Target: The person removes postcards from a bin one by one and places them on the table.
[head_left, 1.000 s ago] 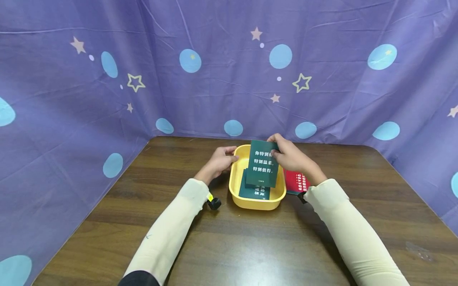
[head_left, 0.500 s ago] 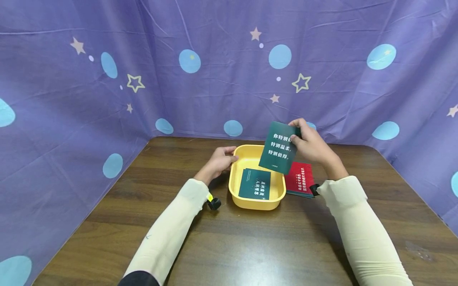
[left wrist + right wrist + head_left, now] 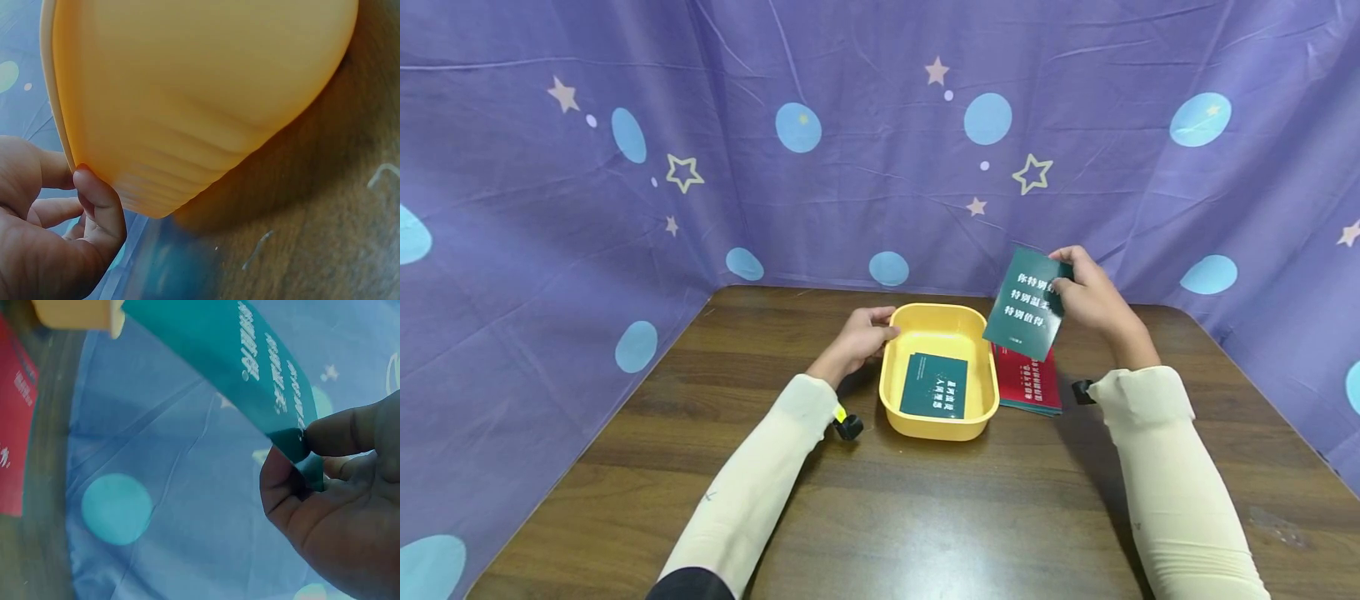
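My right hand (image 3: 1093, 296) pinches a green card (image 3: 1026, 304) with white printed lines by its upper right edge. The card hangs tilted in the air, above the far end of a stack topped by a red card (image 3: 1028, 379). In the right wrist view, the thumb and fingers grip the corner of the green card (image 3: 212, 350). My left hand (image 3: 856, 343) holds the rim of a yellow plastic basin (image 3: 940, 429) at its far left corner. The left wrist view has the thumb and fingers pinching that rim. Several green cards (image 3: 934, 387) lie inside the basin, near its front.
The stack under the red card sits on the wooden table (image 3: 880, 517), just right of the basin, with green edges showing beneath. A purple curtain (image 3: 880, 167) hangs behind the table's far edge. A black wrist device (image 3: 848, 427) is near my left sleeve.
My right hand has lifted the green card out from over the basin and moved it right, above the red-topped stack. The left hand and basin have stayed put.
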The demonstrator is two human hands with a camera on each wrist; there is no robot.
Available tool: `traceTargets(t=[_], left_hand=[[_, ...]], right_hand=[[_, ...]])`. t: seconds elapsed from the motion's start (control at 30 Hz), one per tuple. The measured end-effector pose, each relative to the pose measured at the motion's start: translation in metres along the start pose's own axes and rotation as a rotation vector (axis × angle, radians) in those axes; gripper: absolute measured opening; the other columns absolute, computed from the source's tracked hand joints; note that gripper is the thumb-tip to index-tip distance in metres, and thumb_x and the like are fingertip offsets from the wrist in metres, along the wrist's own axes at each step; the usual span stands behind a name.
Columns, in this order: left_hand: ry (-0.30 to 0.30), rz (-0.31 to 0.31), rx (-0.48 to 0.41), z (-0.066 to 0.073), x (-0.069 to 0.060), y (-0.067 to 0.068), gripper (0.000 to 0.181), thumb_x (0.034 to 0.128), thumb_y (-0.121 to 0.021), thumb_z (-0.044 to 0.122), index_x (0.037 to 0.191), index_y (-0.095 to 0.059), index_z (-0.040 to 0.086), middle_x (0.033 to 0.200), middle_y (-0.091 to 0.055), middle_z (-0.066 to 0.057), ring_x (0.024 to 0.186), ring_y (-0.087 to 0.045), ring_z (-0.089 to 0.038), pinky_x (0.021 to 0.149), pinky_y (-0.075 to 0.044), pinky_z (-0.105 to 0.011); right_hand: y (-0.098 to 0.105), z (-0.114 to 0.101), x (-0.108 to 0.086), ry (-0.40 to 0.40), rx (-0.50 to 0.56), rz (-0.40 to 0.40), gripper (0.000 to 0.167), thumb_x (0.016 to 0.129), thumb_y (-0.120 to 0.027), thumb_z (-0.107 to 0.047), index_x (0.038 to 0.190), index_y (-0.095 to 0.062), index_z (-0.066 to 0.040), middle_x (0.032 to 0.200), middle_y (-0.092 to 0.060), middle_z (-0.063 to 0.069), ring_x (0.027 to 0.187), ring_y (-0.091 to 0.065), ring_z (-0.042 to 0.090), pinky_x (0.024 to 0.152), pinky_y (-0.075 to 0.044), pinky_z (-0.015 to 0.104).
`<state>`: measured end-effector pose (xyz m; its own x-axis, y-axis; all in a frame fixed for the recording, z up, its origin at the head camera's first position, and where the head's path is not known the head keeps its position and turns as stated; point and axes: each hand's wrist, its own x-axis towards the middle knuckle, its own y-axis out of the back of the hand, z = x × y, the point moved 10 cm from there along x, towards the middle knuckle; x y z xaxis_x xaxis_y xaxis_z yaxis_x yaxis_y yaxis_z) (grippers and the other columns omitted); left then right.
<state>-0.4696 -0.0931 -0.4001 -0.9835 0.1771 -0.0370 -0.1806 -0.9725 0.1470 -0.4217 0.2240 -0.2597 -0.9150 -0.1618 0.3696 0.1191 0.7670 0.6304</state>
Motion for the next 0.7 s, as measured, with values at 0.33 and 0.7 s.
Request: traceTargets(t=[0.33,0.7], left_hand=[[-0.003,0.001,0.000,0.001,0.000,0.000,0.055,0.0979,-0.063,0.000,0.151,-0.048,0.002,0.130,-0.058,-0.017,0.076,-0.062,-0.016,0.056,-0.055,-0.020],[0.000,0.007,0.016,0.000,-0.001,0.001,0.054,0.0986,-0.063,0.001,0.151,-0.049,0.003,0.129,-0.058,-0.015,0.077,-0.061,-0.017,0.056,-0.054,-0.020]], right_hand=[[-0.018,0.040,0.001,-0.107,-0.032,-0.148,0.046,0.098,-0.035,-0.001,0.142,-0.037,0.010,0.130,-0.049,0.032,0.116,-0.049,0.041,0.098,-0.045,0.054],[-0.053,0.080,-0.003,-0.163,-0.047,-0.349,0.037,0.095,-0.040,-0.001,0.130,-0.045,0.009,0.119,-0.051,0.025,0.110,-0.049,0.036,0.088,-0.046,0.039]])
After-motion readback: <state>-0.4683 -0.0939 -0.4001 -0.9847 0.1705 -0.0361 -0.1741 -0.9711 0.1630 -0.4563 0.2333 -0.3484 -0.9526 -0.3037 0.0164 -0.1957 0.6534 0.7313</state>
